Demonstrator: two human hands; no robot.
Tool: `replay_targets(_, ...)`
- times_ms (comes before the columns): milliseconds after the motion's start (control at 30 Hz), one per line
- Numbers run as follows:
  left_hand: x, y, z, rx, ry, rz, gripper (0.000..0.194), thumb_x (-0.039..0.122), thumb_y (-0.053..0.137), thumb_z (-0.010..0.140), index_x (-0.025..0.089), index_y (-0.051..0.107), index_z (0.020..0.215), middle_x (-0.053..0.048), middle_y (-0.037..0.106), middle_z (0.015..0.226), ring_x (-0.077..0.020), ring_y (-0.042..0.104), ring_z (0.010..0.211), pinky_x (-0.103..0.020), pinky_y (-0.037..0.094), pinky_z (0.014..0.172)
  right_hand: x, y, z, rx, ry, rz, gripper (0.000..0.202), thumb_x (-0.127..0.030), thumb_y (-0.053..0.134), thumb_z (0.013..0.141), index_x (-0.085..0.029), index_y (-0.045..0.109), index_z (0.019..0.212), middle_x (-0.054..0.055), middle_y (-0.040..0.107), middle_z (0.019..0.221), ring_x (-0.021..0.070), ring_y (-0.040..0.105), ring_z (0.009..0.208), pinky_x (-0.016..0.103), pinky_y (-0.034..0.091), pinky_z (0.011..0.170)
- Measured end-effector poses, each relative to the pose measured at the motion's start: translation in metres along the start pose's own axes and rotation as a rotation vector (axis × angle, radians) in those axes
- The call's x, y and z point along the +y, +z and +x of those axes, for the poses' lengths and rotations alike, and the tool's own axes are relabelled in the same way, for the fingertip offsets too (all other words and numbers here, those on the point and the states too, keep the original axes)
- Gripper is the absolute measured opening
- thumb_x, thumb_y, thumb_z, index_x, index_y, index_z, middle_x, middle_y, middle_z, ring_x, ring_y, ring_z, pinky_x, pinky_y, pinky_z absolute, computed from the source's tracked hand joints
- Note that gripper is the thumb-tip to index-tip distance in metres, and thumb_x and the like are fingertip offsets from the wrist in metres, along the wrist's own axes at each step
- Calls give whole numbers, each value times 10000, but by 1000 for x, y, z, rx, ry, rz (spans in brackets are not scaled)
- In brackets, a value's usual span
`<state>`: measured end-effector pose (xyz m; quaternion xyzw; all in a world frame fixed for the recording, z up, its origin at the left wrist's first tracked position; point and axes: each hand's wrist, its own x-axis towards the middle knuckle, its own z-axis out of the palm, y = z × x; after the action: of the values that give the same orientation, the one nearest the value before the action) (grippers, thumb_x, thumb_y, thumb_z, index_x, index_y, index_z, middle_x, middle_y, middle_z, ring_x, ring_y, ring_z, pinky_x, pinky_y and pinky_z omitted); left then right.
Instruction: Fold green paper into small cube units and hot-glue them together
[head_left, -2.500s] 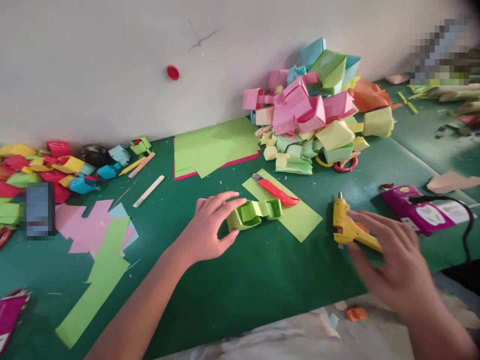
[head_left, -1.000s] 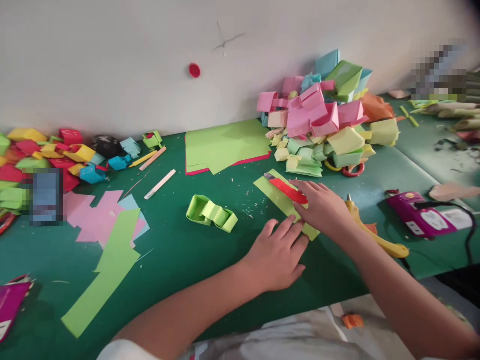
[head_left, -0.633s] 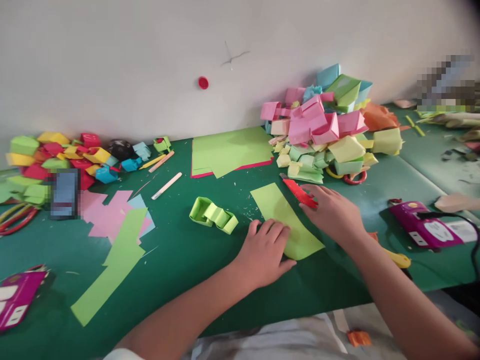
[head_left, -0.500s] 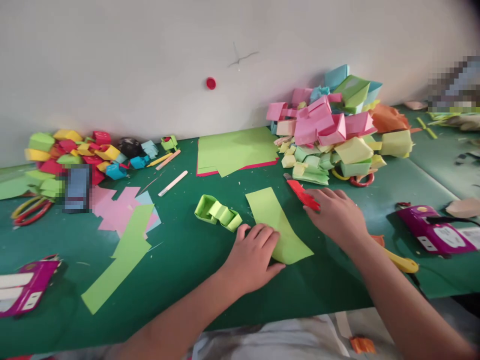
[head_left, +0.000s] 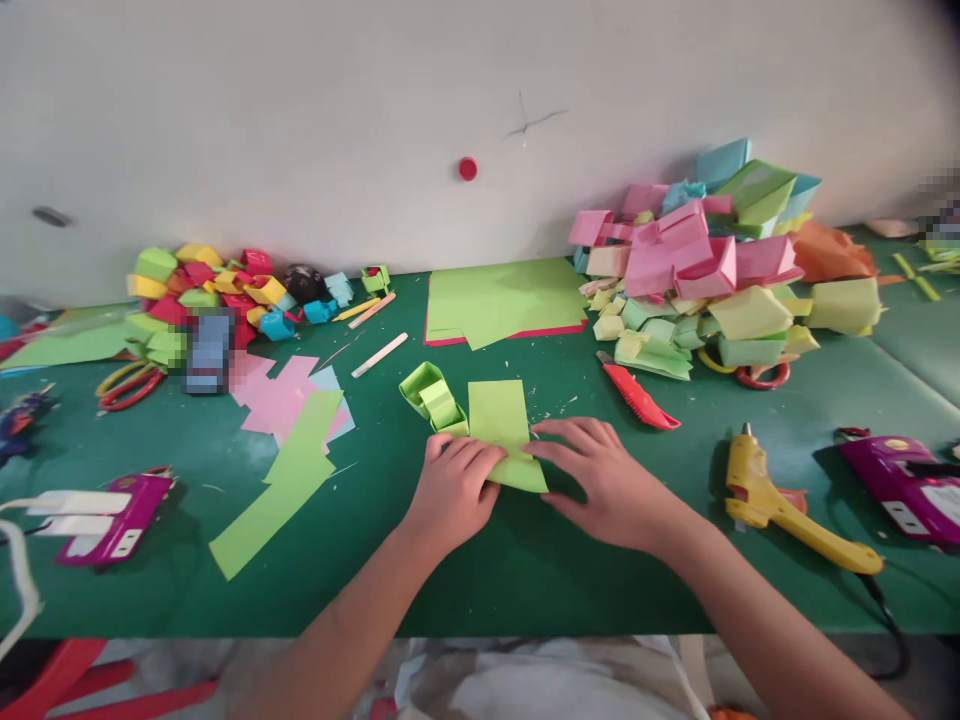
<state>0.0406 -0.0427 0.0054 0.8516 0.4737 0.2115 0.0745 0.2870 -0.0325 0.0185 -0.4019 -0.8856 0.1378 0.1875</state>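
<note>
A light-green paper strip (head_left: 499, 408) lies on the green table in front of me, its near end slightly raised. My left hand (head_left: 454, 492) grips its near-left edge between thumb and fingers. At the strip's right edge, my right hand (head_left: 600, 482) has its fingers apart, the fingertips touching or just beside the paper. A folded green paper piece with box-like ends (head_left: 426, 395) sits just beyond my left hand. The red utility knife (head_left: 637, 395) rests on the table beyond my right hand.
A yellow glue gun (head_left: 795, 530) lies at right, near a purple power strip (head_left: 896, 480). Folded paper pieces are heaped at back right (head_left: 697, 260) and back left (head_left: 202, 290). Green sheets (head_left: 502, 300) lie by the wall. Paper scraps (head_left: 281, 485) and another purple power strip (head_left: 127, 520) are left.
My right hand has let go of the red utility knife and moved left to the paper strip. The strip has turned, its near end now lifted in my left hand. The view has shifted left.
</note>
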Motion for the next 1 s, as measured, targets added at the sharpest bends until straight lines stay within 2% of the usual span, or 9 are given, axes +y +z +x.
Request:
replay_targets(67, 3, 2, 0, 14, -6, -2, 327, 73, 569, 854, 219, 697, 1117, -59, 781, 1054, -258, 711, 1018, -462, 419, 930, -8, 6, 3, -17, -66, 47, 475, -280, 662, 909, -291, 588, 1378, 104, 601, 1411, 349, 512, 1272, 584, 461, 1026)
replay_targets(233, 8, 6, 0, 23, 24, -138, 272, 94, 562, 886, 230, 657, 1101, -38, 775, 939, -241, 721, 900, -434, 448, 853, -7, 18, 3, 97, -111, 141, 212, -212, 565, 981, -251, 666, 1164, 87, 726, 1164, 282, 607, 1092, 512, 498, 963)
replay_targets(300, 7, 7, 0, 28, 34, -195, 284, 101, 556, 900, 232, 623, 1142, -47, 773, 990, -239, 719, 919, -418, 484, 847, -5, 20, 2, 115, -105, 226, 263, -191, 577, 960, -259, 633, 1207, 73, 737, 1109, 257, 632, 1010, 474, 527, 911)
replay_targets(433, 4, 9, -1, 33, 22, -252, 410, 76, 550, 897, 243, 534, 1271, -52, 764, 1060, -232, 713, 978, -386, 549, 853, -3, 23, -1, 141, -59, 349, 535, -104, 569, 879, -284, 510, 1379, 70, 719, 1129, 242, 654, 970, 436, 564, 855)
replay_targets(567, 2, 8, -3, 6, 19, -285, 565, 49, 609, 836, 266, 479, 1341, -34, 758, 1066, -228, 710, 956, -373, 583, 831, 1, 28, -4, 198, -28, 450, 617, -85, 553, 828, -289, 462, 1403, 54, 708, 1048, 231, 682, 947, 423, 595, 844)
replay_targets(700, 3, 11, -4, 21, -27, -280, 519, 97, 580, 909, 263, 441, 1381, -76, 725, 1140, -240, 706, 995, -385, 597, 836, 5, 29, -4, 248, 102, 467, 538, -171, 549, 905, -279, 444, 1422, 54, 718, 1025, 217, 714, 907, 403, 621, 832)
replay_targets(867, 3, 13, -3, 199, 2, -289, 586, 157, 580, 968, 243, 325, 1489, -143, 619, 1276, -228, 679, 1055, -379, 596, 889, 4, 28, -4, 248, 246, 409, 460, -293, 530, 984, -283, 446, 1437, 82, 703, 1172, 188, 685, 760, 346, 603, 686)
replay_targets(933, 4, 12, -3, 278, 58, -254, 565, 130, 582, 969, 235, 354, 1475, -162, 572, 1317, -231, 646, 1123, -366, 589, 895, 4, 29, -5, 226, 284, 411, 467, -305, 524, 991, -283, 438, 1449, 43, 706, 981, 175, 627, 637, 317, 547, 567)
replay_targets(1000, 5, 9, -2, 307, 118, -165, 456, 115, 597, 961, 229, 474, 1385, -163, 555, 1338, -253, 606, 1190, -380, 572, 916, 4, 30, -5, 209, 298, 445, 493, -312, 523, 996, -277, 406, 1474, -24, 611, 732, 173, 562, 553, 300, 487, 507)
